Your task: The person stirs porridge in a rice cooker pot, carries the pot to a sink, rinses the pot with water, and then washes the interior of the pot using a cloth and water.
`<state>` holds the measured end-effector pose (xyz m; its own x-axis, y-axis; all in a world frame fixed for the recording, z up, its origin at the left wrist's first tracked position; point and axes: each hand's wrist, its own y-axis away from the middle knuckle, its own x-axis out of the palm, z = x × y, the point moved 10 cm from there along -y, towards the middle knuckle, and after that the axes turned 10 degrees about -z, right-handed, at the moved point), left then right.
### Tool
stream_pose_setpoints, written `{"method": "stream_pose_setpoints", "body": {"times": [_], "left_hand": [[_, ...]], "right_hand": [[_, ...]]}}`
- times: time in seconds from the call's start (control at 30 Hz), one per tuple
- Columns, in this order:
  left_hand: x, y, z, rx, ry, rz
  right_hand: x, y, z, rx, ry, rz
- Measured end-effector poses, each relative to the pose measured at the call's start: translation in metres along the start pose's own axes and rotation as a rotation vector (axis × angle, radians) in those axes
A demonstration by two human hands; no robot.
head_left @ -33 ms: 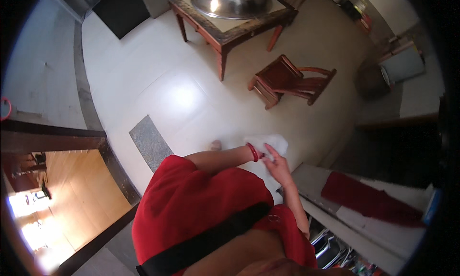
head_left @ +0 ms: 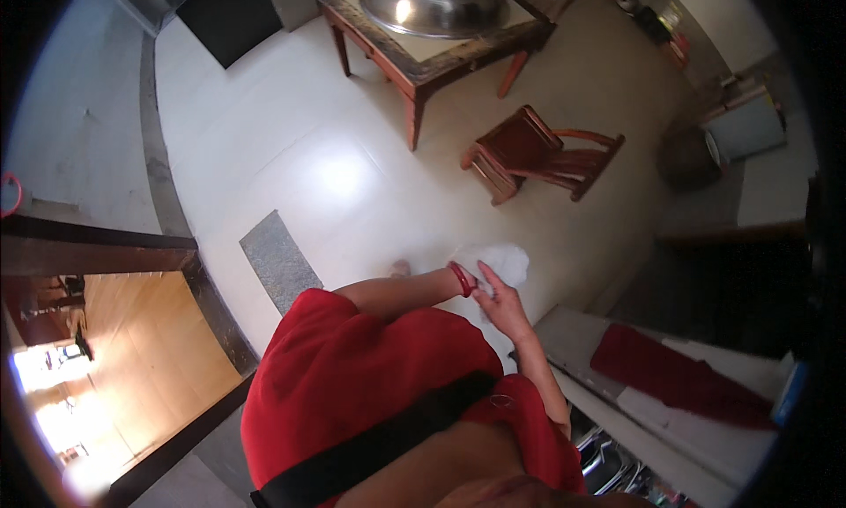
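Observation:
Thin white plastic, like a bag or loose disposable glove point(head_left: 509, 266), covers my left hand point(head_left: 480, 266), so its fingers are hidden. A red bangle point(head_left: 461, 280) circles the left wrist just behind the plastic. My right hand point(head_left: 505, 309) comes up from the lower right and meets the left at the wrist. Its thumb and fingers are closed on the plastic's edge, with the index finger lying along it.
A wooden chair point(head_left: 529, 151) stands ahead on the pale floor. Beyond it, a wooden table point(head_left: 423, 78) bears a large metal basin point(head_left: 432, 10). At my right is a counter point(head_left: 573, 336) with a dark red cloth point(head_left: 661, 371). A doorway opens at left.
My right hand has shifted slightly left along the plastic, closer to the bangle. The left arm stays almost where it was, and the view has tilted a little.

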<state>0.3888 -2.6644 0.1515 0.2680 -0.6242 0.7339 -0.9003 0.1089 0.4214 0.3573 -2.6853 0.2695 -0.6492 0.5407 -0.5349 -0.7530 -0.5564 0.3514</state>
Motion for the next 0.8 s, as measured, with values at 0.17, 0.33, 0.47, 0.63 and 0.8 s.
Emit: {"method": "stream_pose_setpoints", "body": {"times": [0.17, 0.33, 0.47, 0.63, 0.8], "left_hand": [[-0.078, 0.011, -0.115, 0.513, -1.079, -0.174], [-0.138, -0.019, -0.216, 0.744, -2.062, -0.599], [-0.132, -0.010, -0.327, 0.442, -2.006, -0.790], [-0.190, -0.042, -0.435, 0.532, -1.720, -1.217], [-0.204, -0.111, -0.544, 0.480, -2.168, -1.454]], "right_hand": [[0.067, -0.072, 0.030, -0.103, -0.199, 0.285], [0.050, -0.126, 0.001, 0.038, -0.224, 0.287], [0.003, -0.180, -0.048, 0.183, -0.317, 0.189], [-0.040, -0.277, -0.090, 0.281, -0.296, 0.157], [-0.088, -0.358, -0.094, 0.255, -0.186, 0.157]]}}
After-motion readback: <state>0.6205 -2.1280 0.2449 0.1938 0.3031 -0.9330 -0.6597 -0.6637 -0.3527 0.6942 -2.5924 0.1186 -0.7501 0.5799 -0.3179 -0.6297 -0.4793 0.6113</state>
